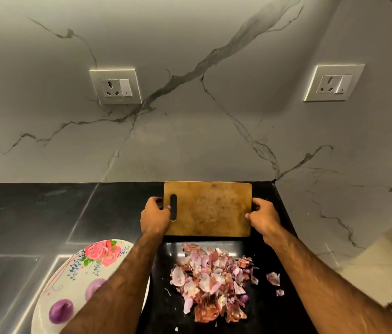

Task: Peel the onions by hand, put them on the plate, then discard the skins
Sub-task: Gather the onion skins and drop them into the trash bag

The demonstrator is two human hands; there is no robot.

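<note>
L hand [155, 216], R hand [263, 219] gripping ends of tan rectangular wooden board [210, 208], pink papery onion skins [211, 280] lying heaped on black surface [33, 213] just nearside; prob. best using board edge, sweeping strays in.

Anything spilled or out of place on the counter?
Skins lie heaped loose on the counter, a few scraps apart to the right. Onions sit on the plate; left hand and right hand hold the board.
</note>
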